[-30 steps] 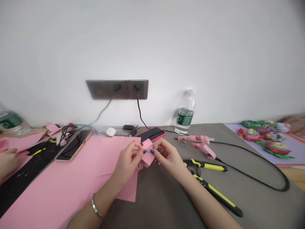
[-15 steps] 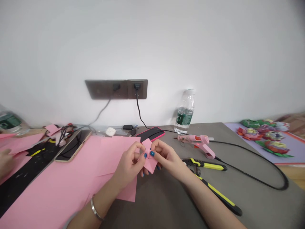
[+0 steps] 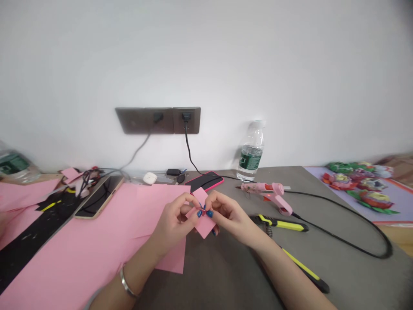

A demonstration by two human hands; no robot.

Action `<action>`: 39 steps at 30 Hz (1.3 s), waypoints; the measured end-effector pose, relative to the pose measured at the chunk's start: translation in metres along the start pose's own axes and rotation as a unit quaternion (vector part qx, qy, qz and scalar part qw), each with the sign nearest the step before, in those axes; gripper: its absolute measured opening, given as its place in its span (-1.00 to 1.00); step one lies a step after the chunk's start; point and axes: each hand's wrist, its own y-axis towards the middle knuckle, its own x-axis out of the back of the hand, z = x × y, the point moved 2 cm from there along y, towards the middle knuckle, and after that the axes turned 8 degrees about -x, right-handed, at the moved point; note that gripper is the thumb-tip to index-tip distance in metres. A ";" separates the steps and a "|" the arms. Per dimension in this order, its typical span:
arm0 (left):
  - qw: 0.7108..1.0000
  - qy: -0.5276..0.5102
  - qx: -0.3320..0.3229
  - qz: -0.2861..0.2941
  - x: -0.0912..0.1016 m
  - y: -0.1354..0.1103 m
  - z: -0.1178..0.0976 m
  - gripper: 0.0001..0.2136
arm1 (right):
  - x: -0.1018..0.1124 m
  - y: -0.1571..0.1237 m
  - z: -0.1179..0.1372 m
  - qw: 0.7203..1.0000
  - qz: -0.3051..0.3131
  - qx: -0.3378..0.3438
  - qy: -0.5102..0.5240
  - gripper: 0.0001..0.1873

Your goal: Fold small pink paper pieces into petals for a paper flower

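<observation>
A small folded piece of pink paper (image 3: 204, 227) is held in the air between both hands, above the front of the grey table. My left hand (image 3: 176, 219) pinches its left side near the middle, thumb and forefinger together. From the right, my right hand (image 3: 227, 215) pinches the same paper, its thumb tip almost touching the left thumb. A raised fold lies between the fingertips, partly hidden by them. Larger pink paper sheets (image 3: 97, 245) lie beneath and beside my left forearm. Yellow-and-black pliers (image 3: 287, 224) lie under and beside my right forearm.
A pink glue gun (image 3: 267, 191) with a black cord sits to the right. Behind the hands lies a pink-edged phone (image 3: 206, 181); another phone (image 3: 100, 197) rests on the left. A water bottle (image 3: 251, 153) stands by the wall. Several paper flowers (image 3: 371, 185) are at far right.
My fingertips have shifted slightly on the pink paper and now pinch a fold at its middle. The paper has turned a little. Another person's hand at far left has mostly slipped out of view.
</observation>
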 end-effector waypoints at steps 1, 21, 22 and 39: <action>1.000 0.001 0.012 0.001 0.000 0.000 0.000 -0.93 | -0.001 0.000 0.000 1.000 -0.010 0.005 -0.013 -0.78; 0.997 -0.059 -0.010 0.042 -0.004 -0.005 -0.009 -0.86 | 0.002 0.000 -0.006 0.998 0.001 0.018 0.065 -0.75; 0.998 -0.037 -0.017 0.038 -0.003 -0.005 -0.008 -0.87 | 0.001 0.001 -0.005 0.998 -0.010 0.020 0.053 -0.74; 0.998 -0.009 0.056 -0.007 -0.001 0.003 0.000 -0.74 | -0.003 -0.003 -0.008 0.981 -0.090 0.077 -0.157 -0.93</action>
